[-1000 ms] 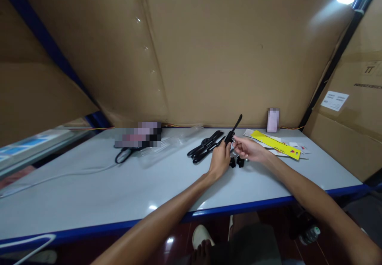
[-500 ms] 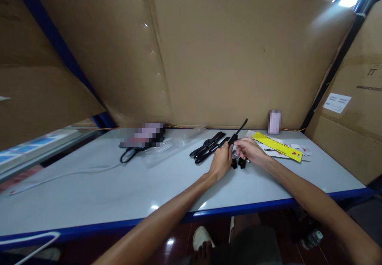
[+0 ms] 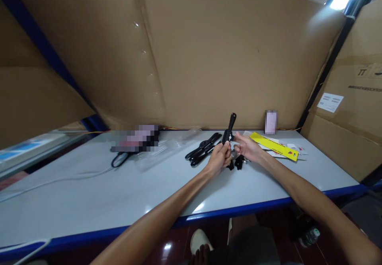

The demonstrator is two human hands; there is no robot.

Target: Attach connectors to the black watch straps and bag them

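My left hand (image 3: 219, 156) is closed around one handle of a black spokeshave (image 3: 229, 129), whose other handle points up and away above the table. Beside its middle is my right hand (image 3: 247, 147), fingers curled and fingertips close to the tool's body. Whatever the right fingers pinch is too small to make out. Below and between the hands lie small black parts (image 3: 238, 162), partly hidden. Several more black spokeshaves (image 3: 205, 147) lie side by side to the left of my left hand.
A yellow printed strip (image 3: 274, 146) lies over papers at the right. Clear plastic packaging (image 3: 167, 149) and a blurred-out item with a black loop (image 3: 119, 159) lie left. A pixelated upright object (image 3: 271, 122) stands at the back. Cardboard (image 3: 209, 58) walls the table (image 3: 104, 201).
The spokeshave has turned in my left hand, its free handle now more upright and its body more face-on. My right hand stays beside it. The view has shifted slightly.
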